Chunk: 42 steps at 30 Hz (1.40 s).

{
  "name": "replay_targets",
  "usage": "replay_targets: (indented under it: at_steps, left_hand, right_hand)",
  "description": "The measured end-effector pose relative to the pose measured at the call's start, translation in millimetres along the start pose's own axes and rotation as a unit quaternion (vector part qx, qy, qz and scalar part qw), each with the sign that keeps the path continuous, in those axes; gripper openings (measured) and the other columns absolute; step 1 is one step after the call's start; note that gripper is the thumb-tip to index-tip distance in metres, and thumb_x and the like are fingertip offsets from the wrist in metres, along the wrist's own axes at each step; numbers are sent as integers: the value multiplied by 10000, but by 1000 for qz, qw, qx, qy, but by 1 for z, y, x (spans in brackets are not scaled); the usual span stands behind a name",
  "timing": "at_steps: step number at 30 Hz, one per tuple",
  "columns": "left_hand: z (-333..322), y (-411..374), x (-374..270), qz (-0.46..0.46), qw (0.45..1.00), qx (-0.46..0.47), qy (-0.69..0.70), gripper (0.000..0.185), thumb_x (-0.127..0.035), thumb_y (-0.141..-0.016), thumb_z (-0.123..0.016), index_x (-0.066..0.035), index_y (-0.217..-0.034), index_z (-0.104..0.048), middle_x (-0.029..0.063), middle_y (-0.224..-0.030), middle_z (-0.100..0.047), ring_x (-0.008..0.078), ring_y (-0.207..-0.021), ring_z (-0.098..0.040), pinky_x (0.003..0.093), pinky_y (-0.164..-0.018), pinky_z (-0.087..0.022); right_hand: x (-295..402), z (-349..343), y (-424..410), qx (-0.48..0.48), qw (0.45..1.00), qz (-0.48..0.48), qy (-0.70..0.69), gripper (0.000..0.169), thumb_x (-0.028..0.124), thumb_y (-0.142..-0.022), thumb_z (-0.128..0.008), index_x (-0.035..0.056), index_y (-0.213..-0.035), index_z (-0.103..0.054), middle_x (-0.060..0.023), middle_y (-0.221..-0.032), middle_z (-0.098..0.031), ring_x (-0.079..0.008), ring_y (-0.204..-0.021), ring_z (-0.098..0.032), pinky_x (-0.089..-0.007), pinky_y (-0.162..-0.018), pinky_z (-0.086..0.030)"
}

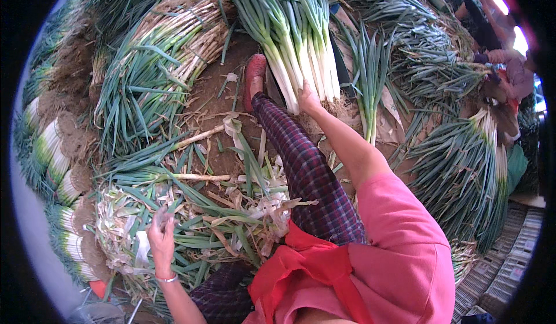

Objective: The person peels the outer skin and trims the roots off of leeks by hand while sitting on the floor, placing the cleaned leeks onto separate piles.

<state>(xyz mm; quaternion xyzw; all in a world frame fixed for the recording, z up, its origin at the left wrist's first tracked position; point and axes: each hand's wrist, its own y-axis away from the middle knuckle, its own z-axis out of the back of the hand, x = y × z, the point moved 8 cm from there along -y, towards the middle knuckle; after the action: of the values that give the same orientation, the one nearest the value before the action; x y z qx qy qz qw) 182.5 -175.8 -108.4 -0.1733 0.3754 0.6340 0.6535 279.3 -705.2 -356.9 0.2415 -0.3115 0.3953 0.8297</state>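
My right hand (309, 99) is at the white root ends of a row of peeled large green onions (310, 48), thumb over the stalks; its fingers are mostly hidden. One onion stalk (284, 78) at the row's left side reaches lower than those beside it, against this hand. Low on the left, my left hand (161, 232) hovers above a heap of stripped skins and leaves (119, 219). Its fingers are loosely bent and slightly blurred, with nothing plainly held. Two unpeeled green onions (204, 177) lie just beyond it, roots pointing right.
A thick pile of unpeeled onions (173, 46) lies at upper left. Tied bundles (56, 145) line the left rim. More onions (460, 163) lie at right, near another person's arm (499, 56). Plastic crates (499, 259) stand at lower right. My red shoe (255, 74) rests beside the peeled row.
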Motion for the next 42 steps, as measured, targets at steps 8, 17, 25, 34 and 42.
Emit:
replay_targets:
  at_steps: [8,17,25,34,42]
  left_hand:
    - [19,47,5,-70,996,-2,-60,390,-126,-808,-608,1,-1157,-489,130,-947,-595,203,-830,-598,306,-735,-476]
    - [47,81,33,-12,993,-21,-115,440,-142,-738,-666,-3,-1118,-494,162,-957,-562,296,-795,-587,356,-685,-482]
    - [47,84,38,-17,997,-32,-67,442,-47,-707,-653,-17,-1123,-507,138,-921,-579,262,-816,-594,332,-726,-463]
    - [-15,69,85,133,936,-94,312,461,-329,-921,-437,-49,-1283,-378,112,-1173,-519,222,-1047,-524,365,-830,-451]
    - [-157,16,92,39,726,-59,684,402,-273,-894,-450,12,-1171,-396,124,-987,-528,212,-902,-542,322,-822,-465]
  right_hand:
    - [78,-2,-23,45,878,209,428,335,329,-835,-483,24,-942,-570,-167,-821,-627,-306,-721,-608,-432,-624,-472]
    - [211,-314,75,246,851,341,316,216,167,-809,-490,80,-1000,-541,-165,-985,-578,-326,-926,-570,-458,-769,-476]
    - [152,-351,174,227,770,388,453,281,235,-827,-485,103,-1065,-553,-110,-1006,-566,-274,-968,-541,-470,-803,-419]
    - [264,-150,362,395,726,559,63,181,201,-739,-512,29,-723,-566,-104,-602,-554,-249,-508,-531,-393,-468,-441]
    - [157,56,412,385,844,365,77,262,199,-751,-530,-7,-911,-504,-207,-683,-579,-388,-668,-586,-463,-589,-471]
